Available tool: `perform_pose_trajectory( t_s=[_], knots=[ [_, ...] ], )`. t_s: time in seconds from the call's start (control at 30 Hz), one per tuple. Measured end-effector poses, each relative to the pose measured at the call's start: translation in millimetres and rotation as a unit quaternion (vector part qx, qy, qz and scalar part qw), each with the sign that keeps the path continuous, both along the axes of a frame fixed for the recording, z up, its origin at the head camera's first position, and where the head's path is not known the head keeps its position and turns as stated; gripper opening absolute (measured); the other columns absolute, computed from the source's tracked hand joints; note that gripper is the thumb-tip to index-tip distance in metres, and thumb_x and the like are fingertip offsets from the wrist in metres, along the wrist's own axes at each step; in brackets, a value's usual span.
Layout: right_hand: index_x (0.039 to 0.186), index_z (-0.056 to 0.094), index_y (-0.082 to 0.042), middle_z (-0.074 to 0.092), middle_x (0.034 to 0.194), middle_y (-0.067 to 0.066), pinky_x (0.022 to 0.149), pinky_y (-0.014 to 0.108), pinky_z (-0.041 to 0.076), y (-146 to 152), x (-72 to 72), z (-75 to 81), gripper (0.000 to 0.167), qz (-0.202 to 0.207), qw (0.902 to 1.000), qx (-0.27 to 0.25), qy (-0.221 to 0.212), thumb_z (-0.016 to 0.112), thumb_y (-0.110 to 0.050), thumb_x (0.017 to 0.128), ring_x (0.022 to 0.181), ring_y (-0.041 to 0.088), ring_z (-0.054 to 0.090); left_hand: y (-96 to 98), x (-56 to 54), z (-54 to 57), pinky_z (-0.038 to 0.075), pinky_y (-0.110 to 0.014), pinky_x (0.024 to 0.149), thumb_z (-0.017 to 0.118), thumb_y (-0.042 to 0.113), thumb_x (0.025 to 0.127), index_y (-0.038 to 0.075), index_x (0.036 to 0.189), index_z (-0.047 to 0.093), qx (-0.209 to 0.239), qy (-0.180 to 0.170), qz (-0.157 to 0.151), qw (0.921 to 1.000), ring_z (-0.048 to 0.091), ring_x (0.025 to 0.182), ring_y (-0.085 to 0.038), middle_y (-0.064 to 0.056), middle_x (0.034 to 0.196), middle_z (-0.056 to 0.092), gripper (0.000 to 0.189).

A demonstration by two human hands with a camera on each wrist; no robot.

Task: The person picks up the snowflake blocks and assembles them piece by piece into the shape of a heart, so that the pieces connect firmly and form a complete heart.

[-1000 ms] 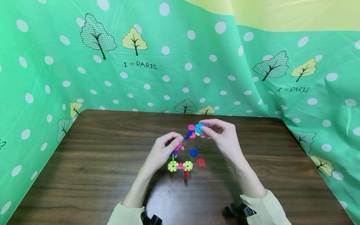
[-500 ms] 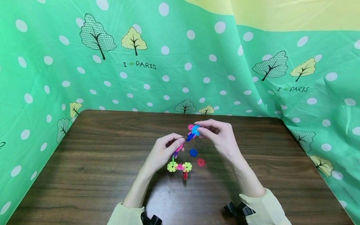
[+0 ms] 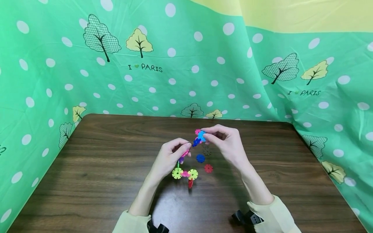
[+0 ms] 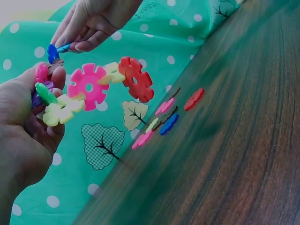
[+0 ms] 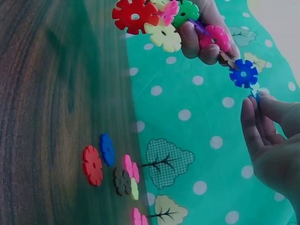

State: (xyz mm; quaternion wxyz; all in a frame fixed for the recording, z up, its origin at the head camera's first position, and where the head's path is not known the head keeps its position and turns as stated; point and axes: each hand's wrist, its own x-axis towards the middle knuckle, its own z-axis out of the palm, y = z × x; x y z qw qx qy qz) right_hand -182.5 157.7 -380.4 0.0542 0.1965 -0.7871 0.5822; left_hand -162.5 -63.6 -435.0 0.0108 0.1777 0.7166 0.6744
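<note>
My left hand (image 3: 172, 155) holds a chain of interlocked notched plastic discs above the table. Along the chain are a red disc (image 5: 135, 16) at one end, a yellow disc (image 3: 193, 174), a pink disc (image 4: 87, 87), and green, purple and brown ones, partly behind my fingers. A dark blue disc (image 5: 243, 73) stands at its other end. Between thumb and fingertips, my right hand (image 3: 227, 142) pinches a light blue disc (image 5: 255, 92). Its edge meets the dark blue disc; whether their notches interlock, I cannot tell.
Loose discs lie on the dark wooden table (image 3: 102, 181) beneath my hands: a blue disc (image 3: 200, 158), a red disc (image 3: 208, 168), a dark brown disc (image 5: 122, 181), plus pink and yellow-green ones. A green dotted cloth (image 3: 175, 81) hangs behind the table and along its sides.
My right hand has moved left, bringing the light blue disc against the dark blue one. The chain's lower end has swung slightly left and toward me. My left hand keeps its hold.
</note>
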Motion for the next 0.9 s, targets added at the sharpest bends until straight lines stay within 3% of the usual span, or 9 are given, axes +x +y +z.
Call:
perform_pose_trajectory(
  t_s=[0.2,0.37,0.6,0.7,0.8,0.9],
  knots=[
    [0.111,0.078,-0.002,0.078,0.106,0.018,0.076,0.028,0.063,-3,-0.2,-1.6,0.018,0.000,1.0000,-0.002,-0.003,0.074,-0.006,0.093,0.080,0.020,0.076,0.7,-1.1,0.4,0.046,-0.021,0.053,0.062,0.021,0.104,0.009,0.102,0.073,0.004,-0.007,0.005,1.0000,0.053,0.057,-0.009,-0.015,0.082,0.072,0.016],
    [0.112,0.078,-0.002,0.078,0.107,0.018,0.075,0.029,0.064,-4,-2.2,-2.5,0.019,0.001,0.9999,-0.004,-0.012,0.073,-0.007,0.094,0.079,0.026,0.076,2.2,-0.9,1.2,0.047,-0.023,0.054,0.062,0.022,0.104,0.009,0.102,0.072,0.013,-0.033,0.007,0.9993,0.053,0.057,-0.010,-0.015,0.082,0.072,0.017],
    [0.114,0.078,-0.005,0.078,0.101,0.013,0.072,0.029,0.063,-6,-10.8,1.1,0.020,-0.006,0.9993,0.005,-0.037,0.074,-0.012,0.095,0.072,0.016,0.073,3.9,-0.4,0.7,0.046,-0.021,0.056,0.059,0.027,0.106,0.007,0.107,0.071,0.011,-0.073,0.000,0.9972,0.058,0.060,-0.008,-0.016,0.086,0.076,0.023],
    [0.111,0.078,-0.005,0.079,0.096,0.005,0.072,0.030,0.063,-7,-14.3,3.6,0.020,-0.011,0.9983,-0.001,-0.057,0.076,-0.013,0.094,0.071,0.014,0.074,3.1,-0.5,-0.4,0.047,-0.022,0.058,0.058,0.027,0.106,0.008,0.108,0.071,0.009,-0.077,0.014,0.9969,0.060,0.064,-0.010,-0.011,0.085,0.074,0.023],
    [0.108,0.077,-0.003,0.078,0.091,-0.001,0.073,0.032,0.064,-9,-16.1,5.3,0.019,-0.012,0.9972,-0.008,-0.073,0.077,-0.014,0.093,0.071,0.014,0.074,1.9,-0.9,-0.9,0.050,-0.023,0.067,0.058,0.028,0.106,0.009,0.108,0.071,0.003,-0.078,0.048,0.9958,0.061,0.074,-0.011,-0.004,0.087,0.070,0.024],
    [0.107,0.077,-0.002,0.078,0.089,-0.001,0.073,0.034,0.064,-11,-16.7,6.2,0.018,-0.005,0.9969,-0.012,-0.078,0.078,-0.014,0.092,0.071,0.016,0.075,0.8,-1.7,-0.3,0.051,-0.026,0.074,0.059,0.031,0.105,0.010,0.109,0.072,-0.003,-0.075,0.080,0.9940,0.060,0.080,-0.014,-0.005,0.091,0.067,0.024]
  ],
)
